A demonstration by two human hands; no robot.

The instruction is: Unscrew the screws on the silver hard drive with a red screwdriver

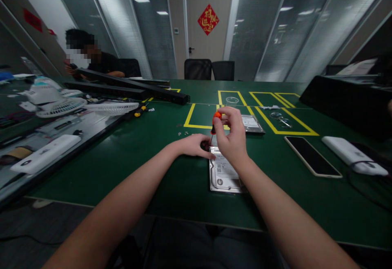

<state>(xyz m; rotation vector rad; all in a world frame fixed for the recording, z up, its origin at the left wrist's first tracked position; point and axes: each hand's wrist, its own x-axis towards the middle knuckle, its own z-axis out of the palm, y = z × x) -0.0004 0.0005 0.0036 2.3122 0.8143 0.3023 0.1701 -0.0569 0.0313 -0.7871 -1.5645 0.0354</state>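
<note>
A silver hard drive point(223, 176) lies flat on the green table point(171, 167) in front of me. My right hand point(233, 136) is closed around a small screwdriver with an orange and black handle point(215, 121), held upright with its tip down at the drive's far left corner. My left hand point(196, 145) rests on the table against that same corner, its fingers curled beside the screwdriver tip; what they pinch, if anything, is hidden. A second hard drive point(252, 123) lies further back, half inside a yellow taped box.
Tiny screws point(183, 132) lie left of the yellow taped boxes point(202, 117). A phone point(311, 156) and a white power bank point(353, 155) lie at right. Black bars point(134, 85), white fan parts point(76, 105) and a white device point(45, 154) sit at left. A person point(92, 58) sits far left.
</note>
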